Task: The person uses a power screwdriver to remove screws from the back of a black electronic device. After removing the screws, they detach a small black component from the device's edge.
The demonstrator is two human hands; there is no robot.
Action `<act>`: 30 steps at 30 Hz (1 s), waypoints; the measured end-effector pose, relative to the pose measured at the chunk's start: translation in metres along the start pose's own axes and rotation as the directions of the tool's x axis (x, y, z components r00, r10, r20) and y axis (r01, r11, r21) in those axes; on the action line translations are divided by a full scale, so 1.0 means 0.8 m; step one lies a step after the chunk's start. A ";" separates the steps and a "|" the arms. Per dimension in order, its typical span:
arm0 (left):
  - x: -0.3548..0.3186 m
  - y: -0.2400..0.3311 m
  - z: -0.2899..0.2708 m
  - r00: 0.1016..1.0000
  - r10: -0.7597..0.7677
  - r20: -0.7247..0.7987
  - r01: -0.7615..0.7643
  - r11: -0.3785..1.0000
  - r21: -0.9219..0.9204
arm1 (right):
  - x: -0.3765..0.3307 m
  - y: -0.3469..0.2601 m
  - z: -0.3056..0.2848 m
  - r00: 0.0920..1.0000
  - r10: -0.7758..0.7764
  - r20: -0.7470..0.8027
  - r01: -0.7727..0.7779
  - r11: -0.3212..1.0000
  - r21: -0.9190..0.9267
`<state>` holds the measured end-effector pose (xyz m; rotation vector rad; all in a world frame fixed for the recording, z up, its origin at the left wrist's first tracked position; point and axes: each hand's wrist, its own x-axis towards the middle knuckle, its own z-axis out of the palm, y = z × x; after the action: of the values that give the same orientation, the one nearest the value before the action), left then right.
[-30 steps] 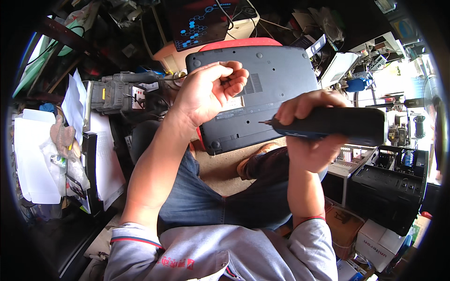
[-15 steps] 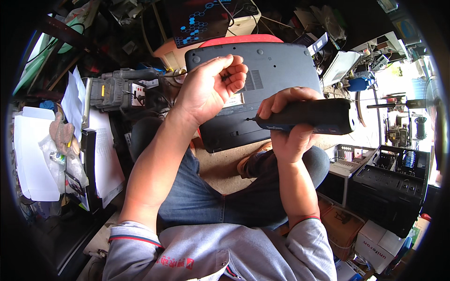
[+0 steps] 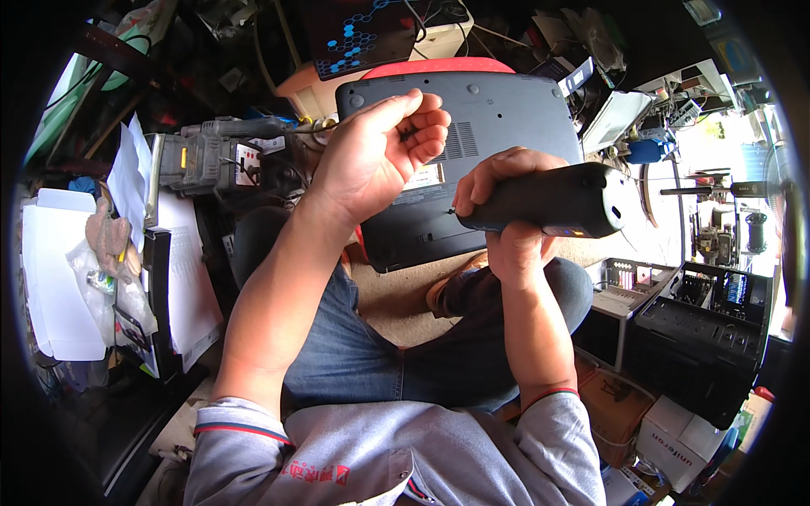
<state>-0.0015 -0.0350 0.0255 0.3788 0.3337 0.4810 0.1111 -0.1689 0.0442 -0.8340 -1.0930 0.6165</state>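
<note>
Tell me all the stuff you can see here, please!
Laptop: one, dark grey, upside down in front of the knees.
Electric screwdriver: one, black, tip against the laptop's underside.
Red pad: one, under the laptop's far edge.
Paper sheets: several, white, far left.
Grey power tool: one, left of the laptop.
Black computer case: one, lower right.
Cardboard boxes: a few, white and brown, bottom right.
Jeans: blue, centre.
Left hand: half curled above the laptop.
Right hand: gripping the screwdriver.

Laptop underside (image 3: pixel 506 118) lies open between the hands; clutter crowds both sides.
</note>
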 end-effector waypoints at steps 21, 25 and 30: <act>-0.007 0.003 0.001 0.999 0.037 -0.026 -0.035 0.998 0.050 | 0.001 -0.002 0.003 0.998 0.000 -0.055 -0.002 0.999 -0.039; -0.008 0.004 0.000 0.999 0.036 -0.010 -0.035 0.998 0.056 | 0.001 -0.002 0.003 0.999 -0.006 -0.054 0.004 0.999 -0.034; -0.008 0.003 0.002 1.000 0.024 -0.019 -0.022 0.996 0.087 | 0.001 -0.002 0.002 0.999 -0.008 -0.053 0.006 0.999 -0.033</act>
<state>-0.0073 -0.0367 0.0290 0.4627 0.3707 0.4944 0.1098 -0.1688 0.0459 -0.8702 -1.0595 0.5682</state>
